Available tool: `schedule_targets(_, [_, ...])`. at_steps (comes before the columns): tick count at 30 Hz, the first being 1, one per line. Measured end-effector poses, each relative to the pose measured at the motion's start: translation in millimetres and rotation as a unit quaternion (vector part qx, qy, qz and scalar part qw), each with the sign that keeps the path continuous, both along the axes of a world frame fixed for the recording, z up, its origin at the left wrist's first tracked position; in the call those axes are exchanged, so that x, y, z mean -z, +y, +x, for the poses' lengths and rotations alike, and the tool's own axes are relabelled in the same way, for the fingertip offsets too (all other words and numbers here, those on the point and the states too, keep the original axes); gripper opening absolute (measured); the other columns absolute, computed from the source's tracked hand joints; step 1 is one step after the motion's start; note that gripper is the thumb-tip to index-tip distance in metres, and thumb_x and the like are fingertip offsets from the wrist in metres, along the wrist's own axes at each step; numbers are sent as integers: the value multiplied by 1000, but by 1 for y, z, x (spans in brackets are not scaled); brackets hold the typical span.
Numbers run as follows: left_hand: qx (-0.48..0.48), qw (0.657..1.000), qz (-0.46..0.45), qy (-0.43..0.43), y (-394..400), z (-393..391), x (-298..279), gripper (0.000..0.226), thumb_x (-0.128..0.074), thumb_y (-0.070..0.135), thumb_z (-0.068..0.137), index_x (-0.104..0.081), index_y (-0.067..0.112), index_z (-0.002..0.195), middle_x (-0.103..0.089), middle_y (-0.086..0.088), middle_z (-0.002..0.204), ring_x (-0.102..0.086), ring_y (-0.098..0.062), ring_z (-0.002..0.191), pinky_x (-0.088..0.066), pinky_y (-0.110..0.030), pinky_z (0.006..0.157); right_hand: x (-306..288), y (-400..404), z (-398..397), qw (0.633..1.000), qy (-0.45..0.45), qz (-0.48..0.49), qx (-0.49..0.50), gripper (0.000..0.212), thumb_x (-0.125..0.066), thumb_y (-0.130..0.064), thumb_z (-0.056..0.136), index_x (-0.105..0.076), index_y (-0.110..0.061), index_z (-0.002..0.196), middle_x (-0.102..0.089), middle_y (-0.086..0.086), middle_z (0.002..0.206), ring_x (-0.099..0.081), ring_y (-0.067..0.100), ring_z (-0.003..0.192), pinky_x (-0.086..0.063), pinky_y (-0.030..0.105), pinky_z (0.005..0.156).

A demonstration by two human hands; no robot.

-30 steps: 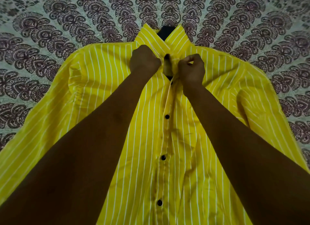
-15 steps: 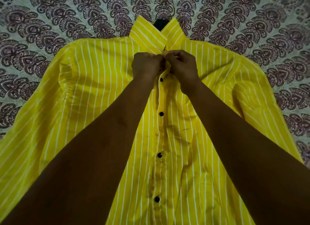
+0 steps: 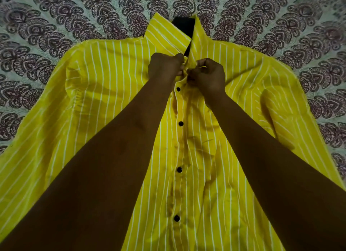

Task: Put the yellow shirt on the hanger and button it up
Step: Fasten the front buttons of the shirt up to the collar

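The yellow shirt (image 3: 116, 85) with white stripes lies spread front-up on a patterned bedsheet (image 3: 56, 22). Several black buttons run down its placket, the highest visible one (image 3: 178, 89) done up. A dark piece of the hanger (image 3: 183, 26) shows inside the collar opening; the rest is hidden under the cloth. My left hand (image 3: 165, 67) pinches the left placket edge just below the collar. My right hand (image 3: 209, 76) pinches the right edge opposite it, fingers curled. The two hands almost touch, and the button between them is hidden.
The bedsheet, printed with dark paisley fans on a pale ground, surrounds the shirt on all sides. The shirt's sleeves (image 3: 280, 115) spread out to left and right over it.
The neck gap, wide a second ago, closed as my hands met, and another button now shows fastened. My hands have shifted slightly and a narrow slit shows below the collar.
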State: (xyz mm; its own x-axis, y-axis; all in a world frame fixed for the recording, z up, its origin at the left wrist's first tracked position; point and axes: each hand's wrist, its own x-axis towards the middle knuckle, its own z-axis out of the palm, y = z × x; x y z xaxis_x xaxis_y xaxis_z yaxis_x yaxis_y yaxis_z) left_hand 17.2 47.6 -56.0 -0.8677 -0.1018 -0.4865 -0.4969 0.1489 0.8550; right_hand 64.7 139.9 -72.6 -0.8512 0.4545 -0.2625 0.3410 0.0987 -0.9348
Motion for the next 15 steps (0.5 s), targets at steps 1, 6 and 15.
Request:
schedule_targets(1, [0,1000,1,4,0,2,0,14,-63,14,76,-64,7,64,-63,2,48,-59,-11,42,-36,-14,44,3,-1,1,1000,0,-2,6,13,-60,-19,54,-53,-25,63,-65,16,73,-65,39,76,-53,54,75])
schedule_targets(6, [6,999,39,16,-2,7,-3,16,-60,5,81,-60,4,64,-57,0,45,-45,-5,29,-30,-8,35,8,-6,-1,999,25,-22,27,10,-58,-18,54,-58,-28,57,-65,6,71,-65,33,81,-52,54,81])
schedule_targets(15, [73,995,74,7,-8,9,-11,25,-58,-3,83,-53,7,61,-49,-11,65,-42,-5,29,-31,-10,34,1,-1,-4,998,10,-69,-2,28,-56,-6,81,-58,-19,56,-56,3,53,-50,16,52,-39,30,57])
